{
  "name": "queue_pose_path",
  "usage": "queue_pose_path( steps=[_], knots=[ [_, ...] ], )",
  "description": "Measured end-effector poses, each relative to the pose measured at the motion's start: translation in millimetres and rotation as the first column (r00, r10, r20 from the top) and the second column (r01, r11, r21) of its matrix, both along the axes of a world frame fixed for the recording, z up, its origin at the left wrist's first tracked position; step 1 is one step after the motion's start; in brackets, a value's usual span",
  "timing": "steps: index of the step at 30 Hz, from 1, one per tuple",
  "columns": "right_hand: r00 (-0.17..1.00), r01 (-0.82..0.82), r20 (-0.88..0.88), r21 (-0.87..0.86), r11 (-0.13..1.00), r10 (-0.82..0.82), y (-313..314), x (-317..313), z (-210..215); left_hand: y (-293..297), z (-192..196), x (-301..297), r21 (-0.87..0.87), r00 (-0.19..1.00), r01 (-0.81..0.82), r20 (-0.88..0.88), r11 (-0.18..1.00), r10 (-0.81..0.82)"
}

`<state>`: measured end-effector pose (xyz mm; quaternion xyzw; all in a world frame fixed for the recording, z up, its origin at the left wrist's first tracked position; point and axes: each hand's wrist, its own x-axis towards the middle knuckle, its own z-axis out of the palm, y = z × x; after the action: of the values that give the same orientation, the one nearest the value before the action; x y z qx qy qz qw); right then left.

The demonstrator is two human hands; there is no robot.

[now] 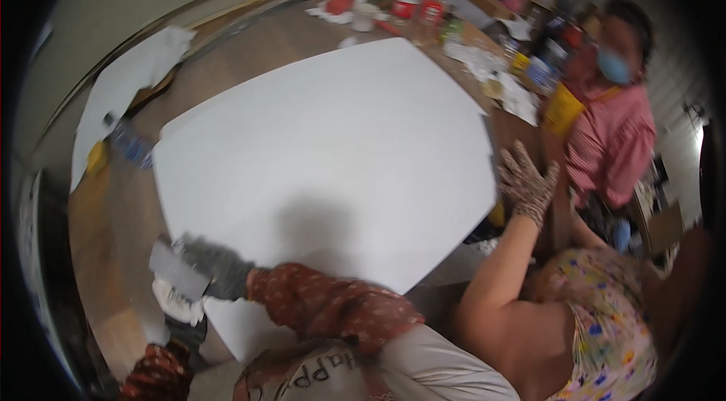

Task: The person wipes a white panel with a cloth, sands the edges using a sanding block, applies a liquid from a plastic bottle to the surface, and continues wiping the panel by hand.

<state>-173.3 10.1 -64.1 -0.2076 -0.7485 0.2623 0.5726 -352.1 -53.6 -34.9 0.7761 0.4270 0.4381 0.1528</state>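
Note:
Both my gloved hands are at the near left corner of a large white sheet (325,136) lying flat on a brown table. My right hand (215,268), in a dark grey glove, is closed on a flat grey rectangular plate (178,268) resembling a scraper. Just below it is my left hand (187,331), dark-gloved, with a crumpled white cloth (175,301) at its fingers. Motion blur hides how those fingers sit. The plate overlaps the cloth from above; whether they touch is unclear.
A co-worker's patterned-gloved hand (528,183) is raised over the sheet's right edge. Another masked person (609,129) stands farther right. Bottles (408,0) and clutter crowd the far edge. A plastic bottle (130,142) lies at left, near another white sheet (125,79).

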Motion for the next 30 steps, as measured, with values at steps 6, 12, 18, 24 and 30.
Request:
queue_pose_path(
  steps=[6,12,18,24,30],
  knots=[
    [0.582,-0.811,-0.753,-0.511,0.286,0.306,0,20,7,17,73,71,-0.348,0.866,0.244,0.498,0.905,-0.042],
    [0.468,-0.883,-0.807,-0.416,0.216,0.359,-4,21,35,20,18,11,-0.420,0.853,0.335,0.515,0.843,-0.081],
    [0.879,-0.475,-0.238,-0.511,0.717,0.413,-6,35,63,21,-34,-13,-0.699,0.987,0.087,0.155,0.709,0.032],
    [0.437,-0.890,-0.897,-0.442,-0.112,0.061,-7,33,76,12,-2,13,-0.172,0.857,-0.071,0.494,0.982,0.149],
    [0.467,-0.883,-0.884,-0.465,-0.056,-0.024,-8,40,68,11,47,16,-0.609,0.768,0.487,0.640,0.626,0.026]
  ],
)
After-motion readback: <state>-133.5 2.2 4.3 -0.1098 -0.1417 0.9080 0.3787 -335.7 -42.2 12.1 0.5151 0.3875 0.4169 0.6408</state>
